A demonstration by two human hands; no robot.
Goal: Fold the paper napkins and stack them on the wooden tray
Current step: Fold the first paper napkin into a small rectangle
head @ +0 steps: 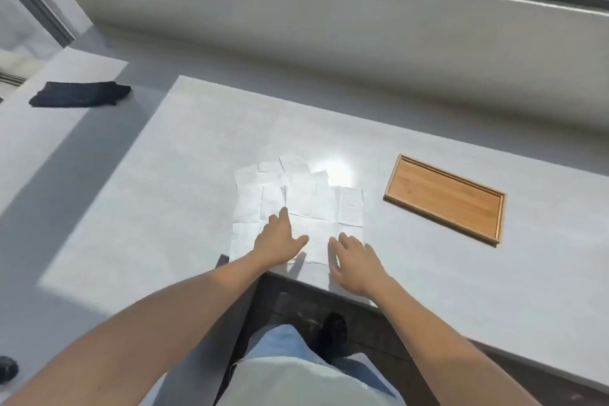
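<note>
White paper napkins [298, 204] lie unfolded and overlapping in a loose spread near the table's front edge, while the shallow rectangular wooden tray [445, 198] sits empty, angled, to their right.

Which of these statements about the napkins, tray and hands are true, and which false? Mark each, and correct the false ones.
1. The tray holds a stack of napkins. False: nothing lies in it.
2. Both hands rest flat on the napkins. True: left hand, right hand.
3. The tray lies left of the napkins. False: it lies to their right.
4. A dark cloth lies on the surface at far left. True.
5. The napkins are spread on the table. True.
</note>
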